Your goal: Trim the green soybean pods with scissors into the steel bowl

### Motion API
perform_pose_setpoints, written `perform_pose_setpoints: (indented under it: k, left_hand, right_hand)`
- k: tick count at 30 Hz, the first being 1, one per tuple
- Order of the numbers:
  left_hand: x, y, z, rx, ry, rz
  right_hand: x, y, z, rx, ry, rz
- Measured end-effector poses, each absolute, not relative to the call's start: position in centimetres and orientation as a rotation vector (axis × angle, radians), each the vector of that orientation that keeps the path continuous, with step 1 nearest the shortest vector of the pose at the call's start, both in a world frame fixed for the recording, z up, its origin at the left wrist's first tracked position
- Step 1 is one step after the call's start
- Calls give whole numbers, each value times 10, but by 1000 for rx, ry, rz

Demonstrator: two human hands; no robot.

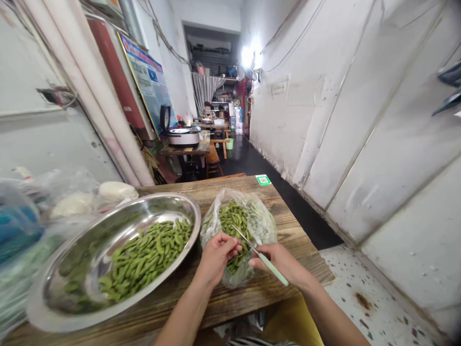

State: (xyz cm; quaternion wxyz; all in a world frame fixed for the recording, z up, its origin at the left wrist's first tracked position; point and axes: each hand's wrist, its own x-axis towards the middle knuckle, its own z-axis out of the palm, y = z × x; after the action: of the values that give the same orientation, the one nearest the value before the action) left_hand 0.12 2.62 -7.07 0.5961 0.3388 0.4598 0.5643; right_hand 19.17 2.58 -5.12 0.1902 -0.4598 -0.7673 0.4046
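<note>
My right hand [275, 262] is closed round a small knife [272, 269] with a pale green handle and a thin metal blade. The blade points up and left, over a clear plastic bag [264, 221] of green soybean pods [234, 216]. Just left of the blade, my left hand [218, 254] is closed in a pinch above the bag's near part; what its fingertips hold is too small to make out. To the left stands a wide steel basin [196, 211] with a heap of green soybean pods [151, 254] on its right side.
Everything stands on a wooden table [295, 245], with a green code sticker [263, 180] at its far corner. Plastic bags [75, 197] crowd the left side. Beyond are a second table with an open-lidded cooker [183, 137], a wooden stool [213, 156] and a white wall [306, 96] on the right.
</note>
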Motion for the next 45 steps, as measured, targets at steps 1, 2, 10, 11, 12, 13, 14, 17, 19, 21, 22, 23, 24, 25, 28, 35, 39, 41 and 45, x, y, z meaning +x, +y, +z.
perform_pose_setpoints:
  k: [1, 2, 10, 11, 12, 13, 14, 17, 19, 21, 22, 23, 24, 25, 28, 35, 39, 41, 45]
  left_hand:
    - [0, 27, -74, 855, 1121, 1319]
    - [-2, 29, -77, 955, 1193, 1337]
    - [-9, 31, -90, 2097, 1718, 1347]
    - [-10, 30, -89, 2136, 1718, 1332]
    - [-13, 29, -86, 2162, 1704, 1334]
    - [-19, 27, -82, 2177, 1687, 1360]
    - [-28, 25, -76, 2180, 1692, 1416]
    - [-67, 18, -50, 2100, 2020, 1681]
    - [-87, 16, -33, 2039, 2430, 1631]
    - [-85, 18, -25, 1967, 2600, 1561]
    - [-76, 20, -27, 2004, 2500, 1500]
    - [-61, 24, -31, 2020, 2336, 1458]
    - [-43, 27, -37, 2057, 2111, 1351]
    - [-24, 31, -45, 2060, 1911, 1252]
    - [22, 43, -67, 1895, 1684, 1198]
    - [22, 50, -79, 1709, 1638, 1124]
    - [3, 42, -72, 1483, 1505, 1282]
    - [-2, 35, -69, 1340, 1402, 1292]
    - [-4, 22, -62, 1166, 1277, 1266]
  right_hand:
    - [192, 27, -54, -1316, -2148, 1123]
    - [193, 27, -55, -1341, -2139, 1101]
    - [206, 29, -51, -1457, -2079, 957]
    - [206, 28, -52, -1452, -2076, 956]
    - [207, 28, -53, -1450, -2066, 953]
    - [207, 27, -54, -1450, -2054, 950]
    - [207, 26, -56, -1451, -2043, 948]
    - [206, 24, -61, -1440, -2041, 956]
    - [206, 25, -64, -1431, -2045, 967]
    - [207, 27, -66, -1431, -2036, 964]
    - [207, 28, -66, -1431, -2032, 961]
    - [207, 29, -66, -1430, -2033, 958]
    - [208, 30, -66, -1428, -2036, 952]
    - [208, 30, -66, -1427, -2042, 945]
    - [209, 28, -62, -1445, -2055, 925]
    - [215, 17, -58, -1471, -2036, 922]
    - [215, 15, -54, -1487, -2040, 893]
    - [212, 14, -49, -1483, -2076, 878]
    - [205, 11, -42, -1465, -2162, 865]
